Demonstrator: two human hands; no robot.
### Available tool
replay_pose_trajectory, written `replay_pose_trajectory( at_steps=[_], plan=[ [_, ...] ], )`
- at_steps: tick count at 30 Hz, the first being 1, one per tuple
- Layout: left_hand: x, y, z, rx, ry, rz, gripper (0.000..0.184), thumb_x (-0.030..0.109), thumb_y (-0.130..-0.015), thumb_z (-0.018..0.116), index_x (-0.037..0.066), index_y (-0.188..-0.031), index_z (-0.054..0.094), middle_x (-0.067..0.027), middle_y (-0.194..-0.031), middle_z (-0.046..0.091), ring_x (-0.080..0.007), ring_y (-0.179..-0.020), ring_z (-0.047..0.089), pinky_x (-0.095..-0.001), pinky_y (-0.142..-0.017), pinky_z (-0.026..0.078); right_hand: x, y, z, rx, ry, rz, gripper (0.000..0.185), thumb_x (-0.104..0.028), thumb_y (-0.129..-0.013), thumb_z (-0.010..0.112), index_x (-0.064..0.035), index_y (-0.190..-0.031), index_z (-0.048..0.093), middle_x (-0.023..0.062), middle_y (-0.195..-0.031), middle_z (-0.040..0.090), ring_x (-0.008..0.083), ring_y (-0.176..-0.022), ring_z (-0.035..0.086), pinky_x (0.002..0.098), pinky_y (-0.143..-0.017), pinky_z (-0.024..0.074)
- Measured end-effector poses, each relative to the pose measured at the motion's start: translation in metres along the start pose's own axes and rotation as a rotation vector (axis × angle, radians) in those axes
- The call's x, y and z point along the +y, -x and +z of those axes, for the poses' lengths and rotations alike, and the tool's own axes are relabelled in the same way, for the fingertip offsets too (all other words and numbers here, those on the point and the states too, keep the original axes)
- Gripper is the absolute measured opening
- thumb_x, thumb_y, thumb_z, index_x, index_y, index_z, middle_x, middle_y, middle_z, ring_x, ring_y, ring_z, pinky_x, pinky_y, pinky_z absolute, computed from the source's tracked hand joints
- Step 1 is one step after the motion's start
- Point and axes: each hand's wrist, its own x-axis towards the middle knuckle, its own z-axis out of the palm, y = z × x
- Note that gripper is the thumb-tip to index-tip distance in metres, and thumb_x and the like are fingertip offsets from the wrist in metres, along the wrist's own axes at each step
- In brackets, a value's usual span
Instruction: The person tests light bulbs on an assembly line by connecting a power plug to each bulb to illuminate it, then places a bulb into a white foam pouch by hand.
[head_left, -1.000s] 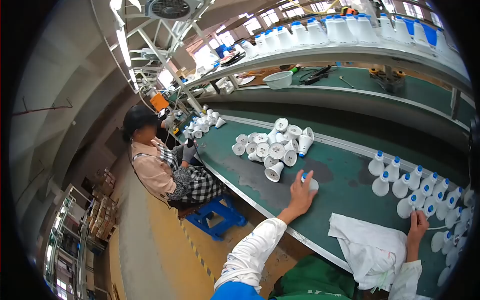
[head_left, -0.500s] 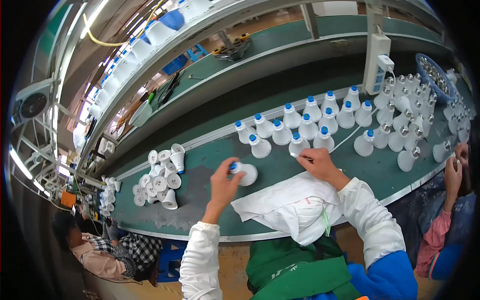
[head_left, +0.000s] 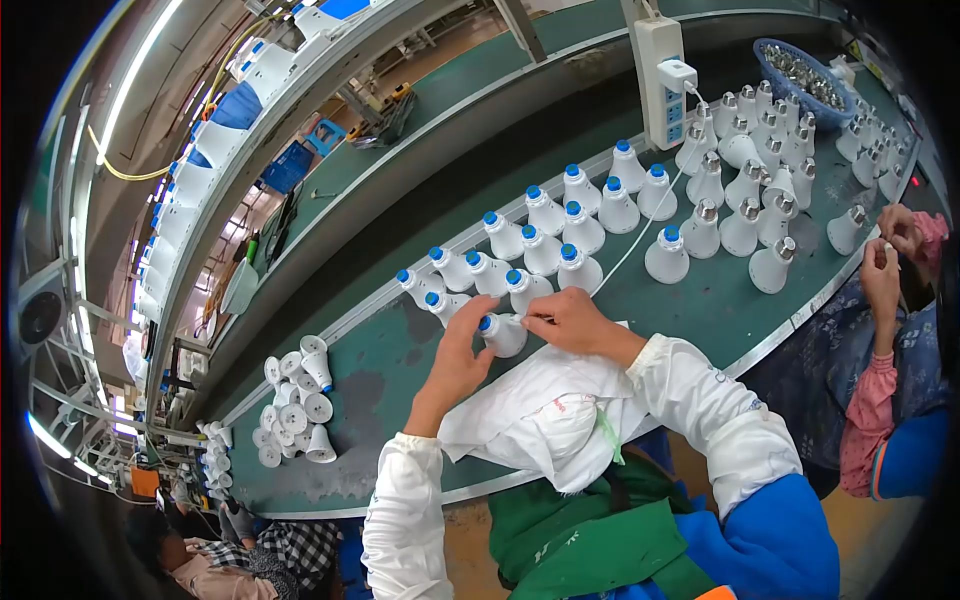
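Observation:
A white cone-shaped light bulb with a blue top stands upright on the green bench. My left hand is closed on it, thumb and fingers at its left side near the blue cap. My right hand has its fingertips pinched together at the bulb's right side; anything between them is too small to make out. Just behind are rows of similar blue-topped bulbs. A crumpled white cloth lies on the bench edge below my hands.
Bulbs with metal caps stand to the right, near a blue basket of small metal parts. A power strip has a white cable running between the bulbs. White housings are piled left. People sit at both sides.
The view has turned, shifting the scene leftward. My left hand has brought the bulb from tilted to upright beside the rows. My right hand has come over to it.

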Motion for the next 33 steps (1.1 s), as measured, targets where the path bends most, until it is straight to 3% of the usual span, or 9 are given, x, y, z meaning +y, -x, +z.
replay_pose_trajectory(
  at_steps=[3, 5, 9, 11, 14, 17, 20, 23, 33],
  plan=[
    [-0.001, -0.003, -0.009, -0.176, 0.083, 0.058, 0.046, 0.005, -0.068, 0.073, 0.008, -0.110, 0.056, -0.0099, -0.109, 0.059, -0.0269, -0.097, 0.059, -0.0352, -0.076, 0.050, -0.002, 0.000, 0.000, -0.017, 0.003, 0.037, 0.019, -0.023, -0.077, 0.063, -0.0069, -0.066, 0.060, 0.0102, -0.054, 0.056, 0.0301, -0.051, 0.056, 0.0399, -0.049, 0.0415],
    [0.007, -0.004, -0.011, -0.253, -0.163, -0.309, 0.044, 0.008, -0.071, 0.071, 0.010, -0.112, 0.055, -0.0092, -0.115, 0.056, -0.0274, -0.103, 0.056, -0.0344, -0.079, 0.049, -0.001, 0.000, 0.000, -0.020, 0.008, 0.046, 0.019, -0.023, -0.077, 0.063, -0.0068, -0.066, 0.060, 0.0101, -0.055, 0.056, 0.0302, -0.051, 0.056, 0.0400, -0.050, 0.0418],
    [0.012, -0.003, -0.010, -0.005, -0.363, -0.240, 0.038, 0.013, -0.072, 0.071, 0.009, -0.108, 0.058, -0.0097, -0.105, 0.060, -0.0270, -0.097, 0.059, -0.0337, -0.075, 0.049, 0.001, 0.000, 0.001, -0.001, 0.025, 0.043, 0.019, -0.022, -0.076, 0.063, -0.0067, -0.066, 0.060, 0.0095, -0.056, 0.057, 0.0302, -0.052, 0.056, 0.0397, -0.050, 0.0425],
    [-0.003, -0.003, -0.012, 0.058, -0.207, 0.021, 0.038, 0.014, -0.073, 0.072, 0.007, -0.107, 0.059, -0.0087, -0.101, 0.061, -0.0225, -0.082, 0.060, -0.0326, -0.071, 0.049, 0.001, 0.000, 0.002, 0.006, 0.012, 0.036, 0.019, -0.022, -0.077, 0.063, -0.0067, -0.066, 0.060, 0.0093, -0.055, 0.056, 0.0300, -0.052, 0.056, 0.0395, -0.050, 0.0423],
    [-0.013, -0.003, -0.016, -0.204, 0.086, -0.019, 0.039, 0.016, -0.074, 0.072, 0.008, -0.109, 0.058, -0.0080, -0.099, 0.061, -0.0228, -0.079, 0.059, -0.0327, -0.069, 0.048, -0.001, 0.000, 0.002, 0.001, -0.006, 0.038, 0.020, -0.022, -0.077, 0.063, -0.0064, -0.066, 0.059, 0.0093, -0.055, 0.056, 0.0297, -0.052, 0.055, 0.0391, -0.050, 0.0419],
    [0.004, -0.005, -0.020, -0.181, -0.213, -0.321, 0.039, 0.014, -0.074, 0.070, 0.008, -0.110, 0.058, -0.0089, -0.101, 0.061, -0.0226, -0.077, 0.059, -0.0328, -0.070, 0.048, -0.002, -0.001, 0.002, -0.002, -0.007, 0.033, 0.020, -0.022, -0.077, 0.063, -0.0060, -0.065, 0.059, 0.0094, -0.055, 0.056, 0.0296, -0.052, 0.055, 0.0389, -0.050, 0.0416],
    [0.017, -0.004, -0.014, 0.011, -0.317, -0.331, 0.033, 0.013, -0.073, 0.071, 0.006, -0.104, 0.062, -0.0102, -0.096, 0.063, -0.0216, -0.073, 0.059, -0.0315, -0.068, 0.048, -0.002, -0.001, -0.001, -0.002, 0.002, 0.036, 0.020, -0.022, -0.077, 0.063, -0.0060, -0.065, 0.059, 0.0095, -0.055, 0.057, 0.0295, -0.052, 0.055, 0.0389, -0.050, 0.0416],
    [0.003, -0.002, -0.016, -0.066, -0.094, -0.186, 0.027, 0.013, -0.073, 0.071, 0.007, -0.098, 0.064, -0.0118, -0.090, 0.063, -0.0243, -0.073, 0.061, -0.0337, -0.065, 0.049, -0.002, 0.000, 0.001, -0.012, -0.011, 0.054, 0.020, -0.022, -0.077, 0.063, -0.0063, -0.065, 0.059, 0.0095, -0.055, 0.057, 0.0294, -0.052, 0.055, 0.0390, -0.050, 0.0414],
    [0.004, -0.004, 0.000, -0.117, 0.045, -0.265, 0.029, 0.002, -0.074, 0.068, 0.001, -0.103, 0.063, -0.0092, -0.087, 0.063, -0.0140, -0.067, 0.059, -0.0269, -0.062, 0.049, -0.007, -0.001, -0.002, -0.090, -0.088, 0.153, 0.021, -0.024, -0.076, 0.064, -0.0061, -0.066, 0.062, 0.0111, -0.057, 0.057, 0.0297, -0.054, 0.057, 0.0396, -0.051, 0.0422]
  ],
)
